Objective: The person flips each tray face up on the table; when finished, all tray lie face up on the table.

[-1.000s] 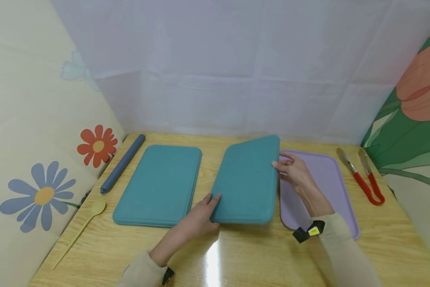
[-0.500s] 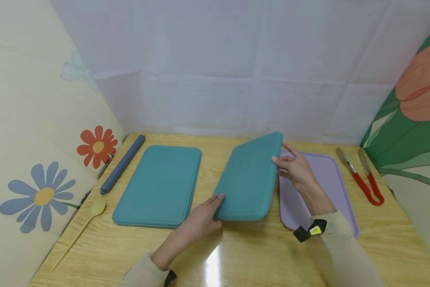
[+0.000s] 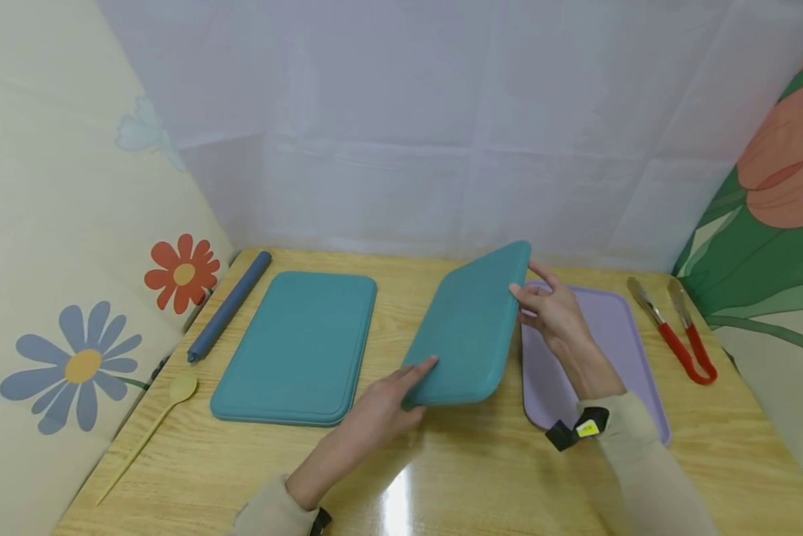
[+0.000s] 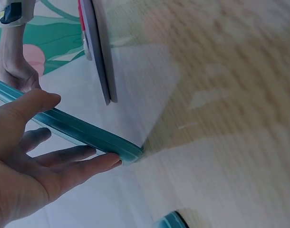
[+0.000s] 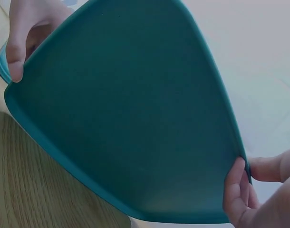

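Note:
A teal tray [image 3: 471, 320] is held up over the middle of the table, its right side raised high and its smooth bottom toward the head camera. My left hand [image 3: 381, 409] grips its near left corner; in the left wrist view the thumb lies on one face and the fingers [image 4: 83, 166] on the other. My right hand [image 3: 555, 320] pinches the right edge between thumb and fingers. The right wrist view shows the tray's rimmed inner face [image 5: 135, 109]. To the left, more teal trays [image 3: 297, 346] lie stacked, bottom up. Right of the held tray lies a lilac tray [image 3: 612, 335], partly hidden by my right forearm.
At the table's left edge lie a dark blue rolled item [image 3: 230, 307] and a yellow spoon [image 3: 149, 435]. Tongs with red handles [image 3: 685, 342] rest at the right. A pale cloth [image 3: 401, 149] hangs behind the table, with flower-patterned cloth on both sides.
The held tray has tilted more steeply, its right side going up and its near edge shifting up. My left hand has moved slightly right with its corner; the other things stay put.

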A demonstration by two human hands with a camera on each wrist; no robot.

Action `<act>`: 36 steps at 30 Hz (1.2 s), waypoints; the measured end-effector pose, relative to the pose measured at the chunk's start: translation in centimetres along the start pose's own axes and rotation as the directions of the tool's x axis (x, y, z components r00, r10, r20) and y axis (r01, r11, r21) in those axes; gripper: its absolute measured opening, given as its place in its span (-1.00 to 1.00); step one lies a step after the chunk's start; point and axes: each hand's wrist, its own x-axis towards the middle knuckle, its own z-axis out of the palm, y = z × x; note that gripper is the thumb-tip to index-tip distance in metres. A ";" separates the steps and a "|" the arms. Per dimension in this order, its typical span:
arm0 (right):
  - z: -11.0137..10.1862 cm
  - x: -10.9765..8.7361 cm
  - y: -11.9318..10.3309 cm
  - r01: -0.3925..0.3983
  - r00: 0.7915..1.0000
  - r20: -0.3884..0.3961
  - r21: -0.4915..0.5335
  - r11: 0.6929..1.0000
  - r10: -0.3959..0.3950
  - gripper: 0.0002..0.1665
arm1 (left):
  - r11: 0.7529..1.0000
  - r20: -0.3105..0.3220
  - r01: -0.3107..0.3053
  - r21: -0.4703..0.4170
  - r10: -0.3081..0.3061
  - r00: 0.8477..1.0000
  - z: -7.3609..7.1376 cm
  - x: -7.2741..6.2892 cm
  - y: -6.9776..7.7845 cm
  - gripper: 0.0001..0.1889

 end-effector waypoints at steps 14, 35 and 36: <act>0.5 0.0 -0.3 0.029 0.999 -0.038 0.030 0.999 -0.028 -0.12 | 0.976 -0.224 -0.211 0.047 0.216 0.950 0.5 0.1 0.9 -0.30; 0.6 -0.2 -0.4 0.047 0.999 -0.020 0.051 0.998 -0.046 -0.09 | 0.861 -0.303 -0.410 0.301 0.494 0.815 0.7 1.1 3.2 -0.22; 0.6 -0.2 -0.4 0.051 0.999 -0.020 0.047 0.998 -0.050 -0.09 | 0.857 -0.298 -0.411 0.311 0.498 0.814 0.7 1.0 3.3 -0.22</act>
